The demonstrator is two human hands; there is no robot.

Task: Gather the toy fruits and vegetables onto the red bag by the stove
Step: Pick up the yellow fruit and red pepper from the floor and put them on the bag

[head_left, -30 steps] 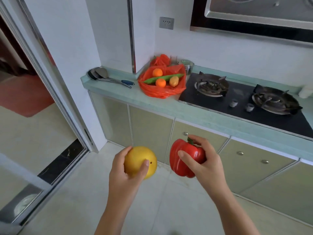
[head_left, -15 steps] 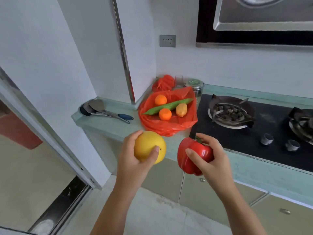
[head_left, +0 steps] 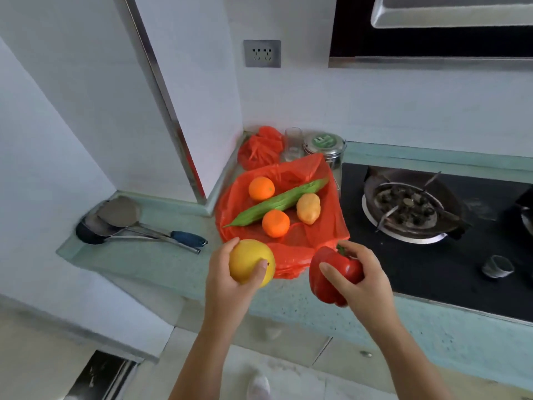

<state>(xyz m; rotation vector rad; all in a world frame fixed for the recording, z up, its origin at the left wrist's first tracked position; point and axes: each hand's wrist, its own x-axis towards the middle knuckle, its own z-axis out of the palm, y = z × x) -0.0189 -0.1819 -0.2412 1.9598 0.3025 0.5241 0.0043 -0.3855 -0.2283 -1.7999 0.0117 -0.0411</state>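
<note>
A round yellow fruit (head_left: 249, 262) is gripped by the left hand (head_left: 227, 280), whose fingers and thumb are curled round its near side; it is held over the front part of the counter (head_left: 144, 255), at the front left edge of the red bag (head_left: 317, 176). A red bell pepper (head_left: 331, 274) is gripped by the right hand (head_left: 362, 281), with the thumb laid across its near face and the fingers curled over the stem end; it is held above the counter's front edge, at the bag's front right corner and just beside the left edge of the stove (head_left: 432, 272); whether either toy touches the plastic cannot be told.

The red bag is spread on the counter, with its right edge along the stove's left edge and its far edge toward the counter's back corner. Four toys are laid on it: a long green vegetable (head_left: 277, 203) is set diagonally across the middle; an orange (head_left: 261, 188) is placed on its far side, near the bag's back left corner; a second orange (head_left: 275, 223) is placed on its near side, close against it; a yellowish lumpy piece (head_left: 308, 208) is set just beside the vegetable, toward the bag's right edge.

In the counter's back corner a knotted red bag (head_left: 261, 147), a clear glass (head_left: 292, 142) and a steel tin (head_left: 324, 144) with a green lid are stood in a row; at the counter's left end metal ladles (head_left: 121, 217) are laid, with their handles pointed toward the red bag.
</note>
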